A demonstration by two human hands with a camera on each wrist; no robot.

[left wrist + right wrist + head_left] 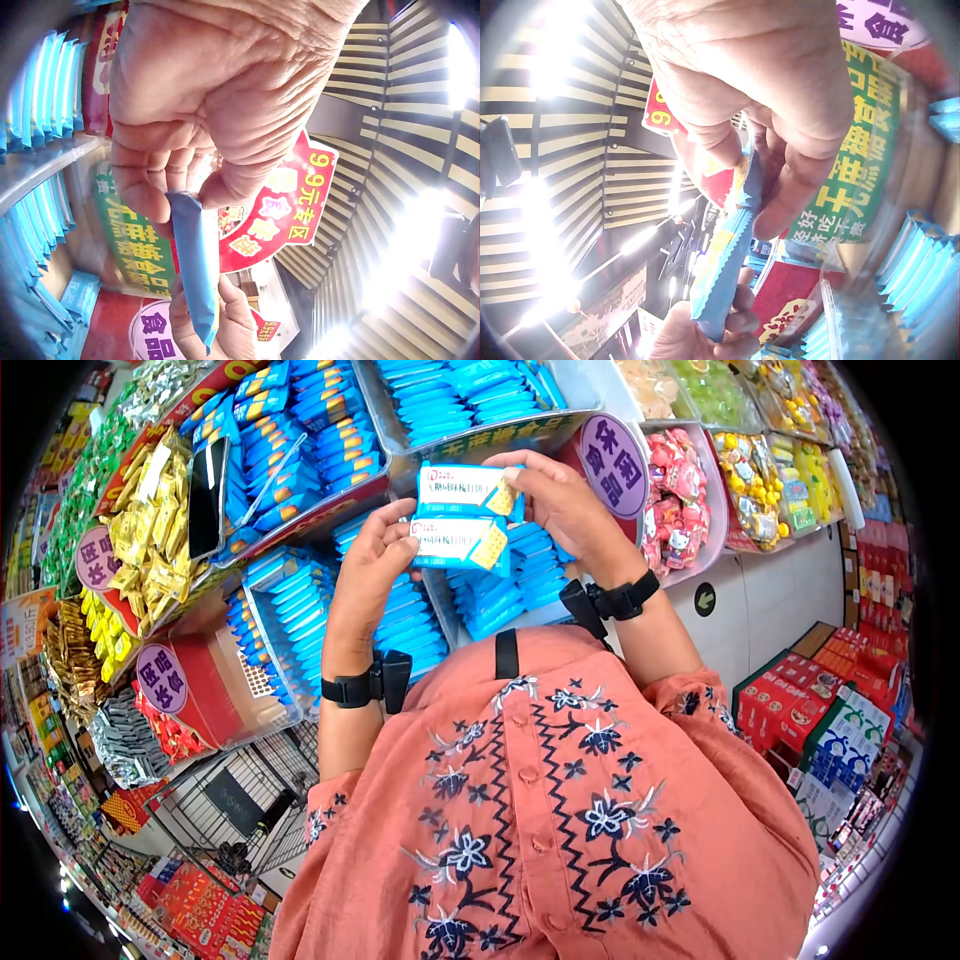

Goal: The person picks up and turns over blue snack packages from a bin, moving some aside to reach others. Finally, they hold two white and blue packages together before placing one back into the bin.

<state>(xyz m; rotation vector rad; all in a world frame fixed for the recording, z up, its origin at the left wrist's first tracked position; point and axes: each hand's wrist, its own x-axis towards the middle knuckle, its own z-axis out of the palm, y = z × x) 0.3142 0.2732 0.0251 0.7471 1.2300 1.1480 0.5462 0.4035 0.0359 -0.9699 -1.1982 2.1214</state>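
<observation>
Two blue-and-white biscuit packets are held up before the person in the head view, the upper one (460, 488) partly behind the lower one (455, 542). The left hand (372, 565) pinches the lower packet's left end between thumb and fingers; its wrist view shows this hand (217, 97) gripping one end of a blue packet (196, 259). The right hand (565, 505) pinches the upper packet's right end. In the right wrist view, the right hand (757, 82) holds one packet end, with the other packet (724, 262) beside it, held by the left hand (705, 330).
Bins of blue packets (405, 615) lie below and beyond the hands. Gold-wrapped snacks (155, 520) and a dark phone-like screen (208, 498) are at left, pink packages (677, 490) at right. A wire shopping cart (235, 800) stands lower left, stacked red boxes (790, 705) at right.
</observation>
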